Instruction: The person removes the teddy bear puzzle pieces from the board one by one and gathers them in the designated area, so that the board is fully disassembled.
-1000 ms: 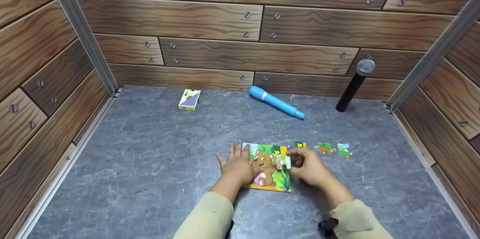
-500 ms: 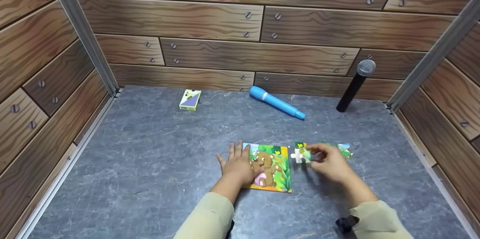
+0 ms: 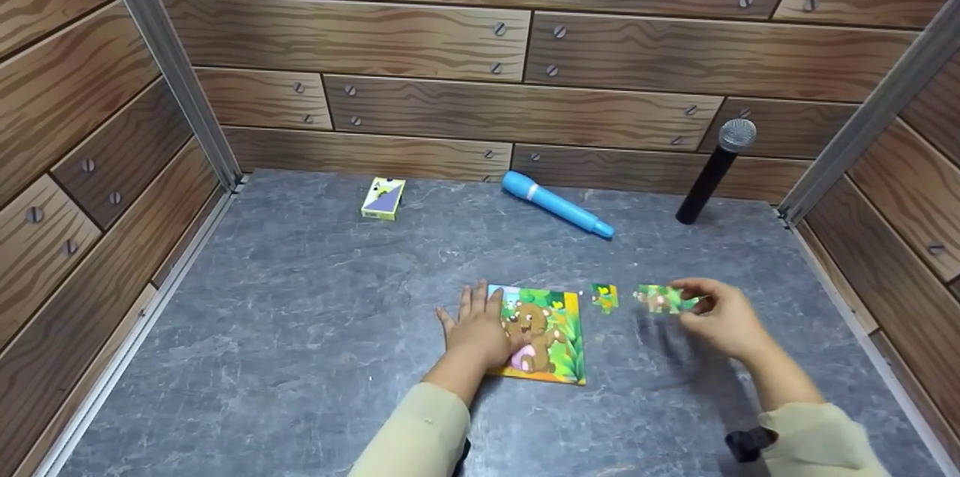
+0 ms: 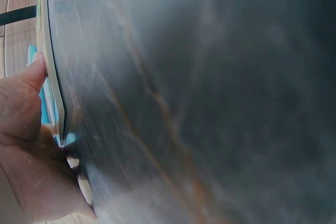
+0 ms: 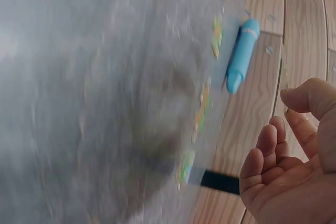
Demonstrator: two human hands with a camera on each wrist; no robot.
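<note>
Head view: my left hand [image 3: 474, 331] lies flat on the square cardboard bear puzzle [image 3: 541, 333]; at its three o'clock my right hand [image 3: 718, 317], fingers loosely open, hovers by a thin green loose piece [image 3: 660, 298], light and stiff, best pinched at its edges

Left wrist view: thumb presses the puzzle's edge

Right wrist view: fingers relaxed, holding nothing

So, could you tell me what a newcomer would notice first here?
Probably the bright bear puzzle near the front of the grey table, under the left hand. Next, the right hand at loose pieces beside it, and the blue torch by the back wall.
</note>
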